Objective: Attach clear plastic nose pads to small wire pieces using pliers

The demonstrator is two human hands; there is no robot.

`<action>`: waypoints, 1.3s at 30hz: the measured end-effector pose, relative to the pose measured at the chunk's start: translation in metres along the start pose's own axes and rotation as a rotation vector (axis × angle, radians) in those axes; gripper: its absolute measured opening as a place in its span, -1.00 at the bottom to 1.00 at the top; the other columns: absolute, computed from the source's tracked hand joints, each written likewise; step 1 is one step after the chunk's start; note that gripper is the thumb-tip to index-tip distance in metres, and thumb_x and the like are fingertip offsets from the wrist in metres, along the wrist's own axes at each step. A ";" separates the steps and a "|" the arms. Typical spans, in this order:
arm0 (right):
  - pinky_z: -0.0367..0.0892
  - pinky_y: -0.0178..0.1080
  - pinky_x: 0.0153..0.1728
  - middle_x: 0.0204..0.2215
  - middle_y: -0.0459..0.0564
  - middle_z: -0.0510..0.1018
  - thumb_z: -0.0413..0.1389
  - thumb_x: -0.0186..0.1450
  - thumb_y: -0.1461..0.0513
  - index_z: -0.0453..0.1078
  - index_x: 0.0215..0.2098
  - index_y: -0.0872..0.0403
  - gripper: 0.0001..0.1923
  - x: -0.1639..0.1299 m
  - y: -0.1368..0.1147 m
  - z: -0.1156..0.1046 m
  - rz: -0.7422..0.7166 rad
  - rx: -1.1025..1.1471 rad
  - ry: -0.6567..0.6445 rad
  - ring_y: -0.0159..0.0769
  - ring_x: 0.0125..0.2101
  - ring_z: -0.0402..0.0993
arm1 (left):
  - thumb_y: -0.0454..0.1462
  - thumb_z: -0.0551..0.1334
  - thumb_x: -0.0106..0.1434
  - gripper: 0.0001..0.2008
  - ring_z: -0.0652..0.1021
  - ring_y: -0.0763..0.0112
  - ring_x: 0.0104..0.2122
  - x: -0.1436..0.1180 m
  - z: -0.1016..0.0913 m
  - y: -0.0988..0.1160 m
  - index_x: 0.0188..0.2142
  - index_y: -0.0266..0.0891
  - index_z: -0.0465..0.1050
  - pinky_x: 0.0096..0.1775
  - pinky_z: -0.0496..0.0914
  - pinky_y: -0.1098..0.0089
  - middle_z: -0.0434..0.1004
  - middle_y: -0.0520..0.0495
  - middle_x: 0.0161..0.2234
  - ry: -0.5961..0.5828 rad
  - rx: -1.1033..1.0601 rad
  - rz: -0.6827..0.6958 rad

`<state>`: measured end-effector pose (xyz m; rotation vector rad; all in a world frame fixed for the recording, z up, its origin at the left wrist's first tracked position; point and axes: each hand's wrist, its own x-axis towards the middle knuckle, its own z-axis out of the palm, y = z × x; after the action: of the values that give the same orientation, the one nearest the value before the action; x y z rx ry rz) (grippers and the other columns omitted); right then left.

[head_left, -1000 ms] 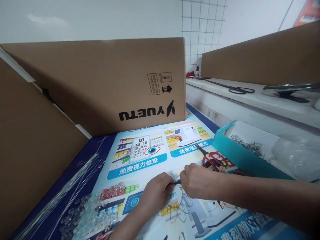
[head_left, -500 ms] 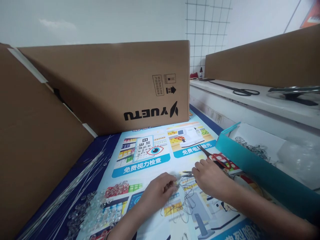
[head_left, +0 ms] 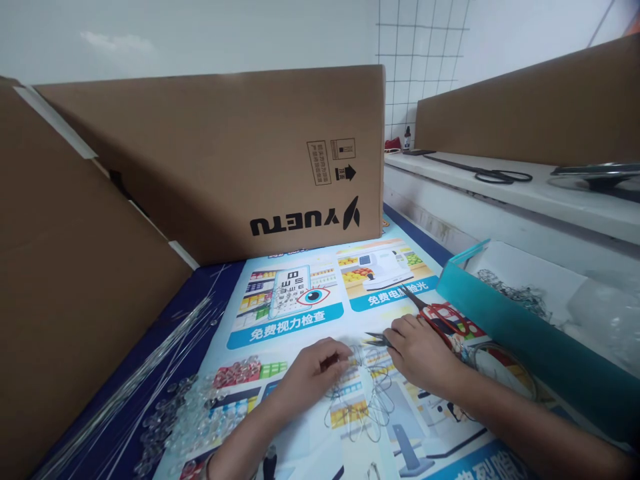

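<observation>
Hands have drawn apart: left hand (head_left: 320,365) pinches wire loops (head_left: 363,400), right hand (head_left: 417,350) grips small pliers (head_left: 377,338) (tips showing).

Red-handled scissors (head_left: 443,319) are lying by a teal box (head_left: 505,313); a brown carton (head_left: 225,167) is showing black lettering.

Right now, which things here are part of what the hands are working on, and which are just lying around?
In hand: left hand, right hand, thin wire loops, small pliers.

Lying about: red scissors, clear beads, clear rods, teal tray, cardboard box, black scissors.
</observation>
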<state>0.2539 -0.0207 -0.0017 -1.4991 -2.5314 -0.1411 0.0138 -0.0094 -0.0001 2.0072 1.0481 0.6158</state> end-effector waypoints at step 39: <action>0.01 -0.08 -0.09 -0.21 0.10 0.39 0.04 0.25 0.16 0.34 -0.09 0.12 -0.70 0.001 -0.003 -0.009 -0.033 -0.026 0.027 -0.12 -0.13 0.20 | -0.29 0.09 0.23 -0.85 0.44 0.41 -0.34 -0.001 0.002 0.003 -0.24 -0.18 0.41 -0.28 0.31 0.42 0.44 -0.02 -0.34 0.089 0.054 0.029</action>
<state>0.2520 -0.0234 0.0073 -1.4547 -2.5435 -0.1987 0.0162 -0.0117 0.0016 2.0610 1.1012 0.7043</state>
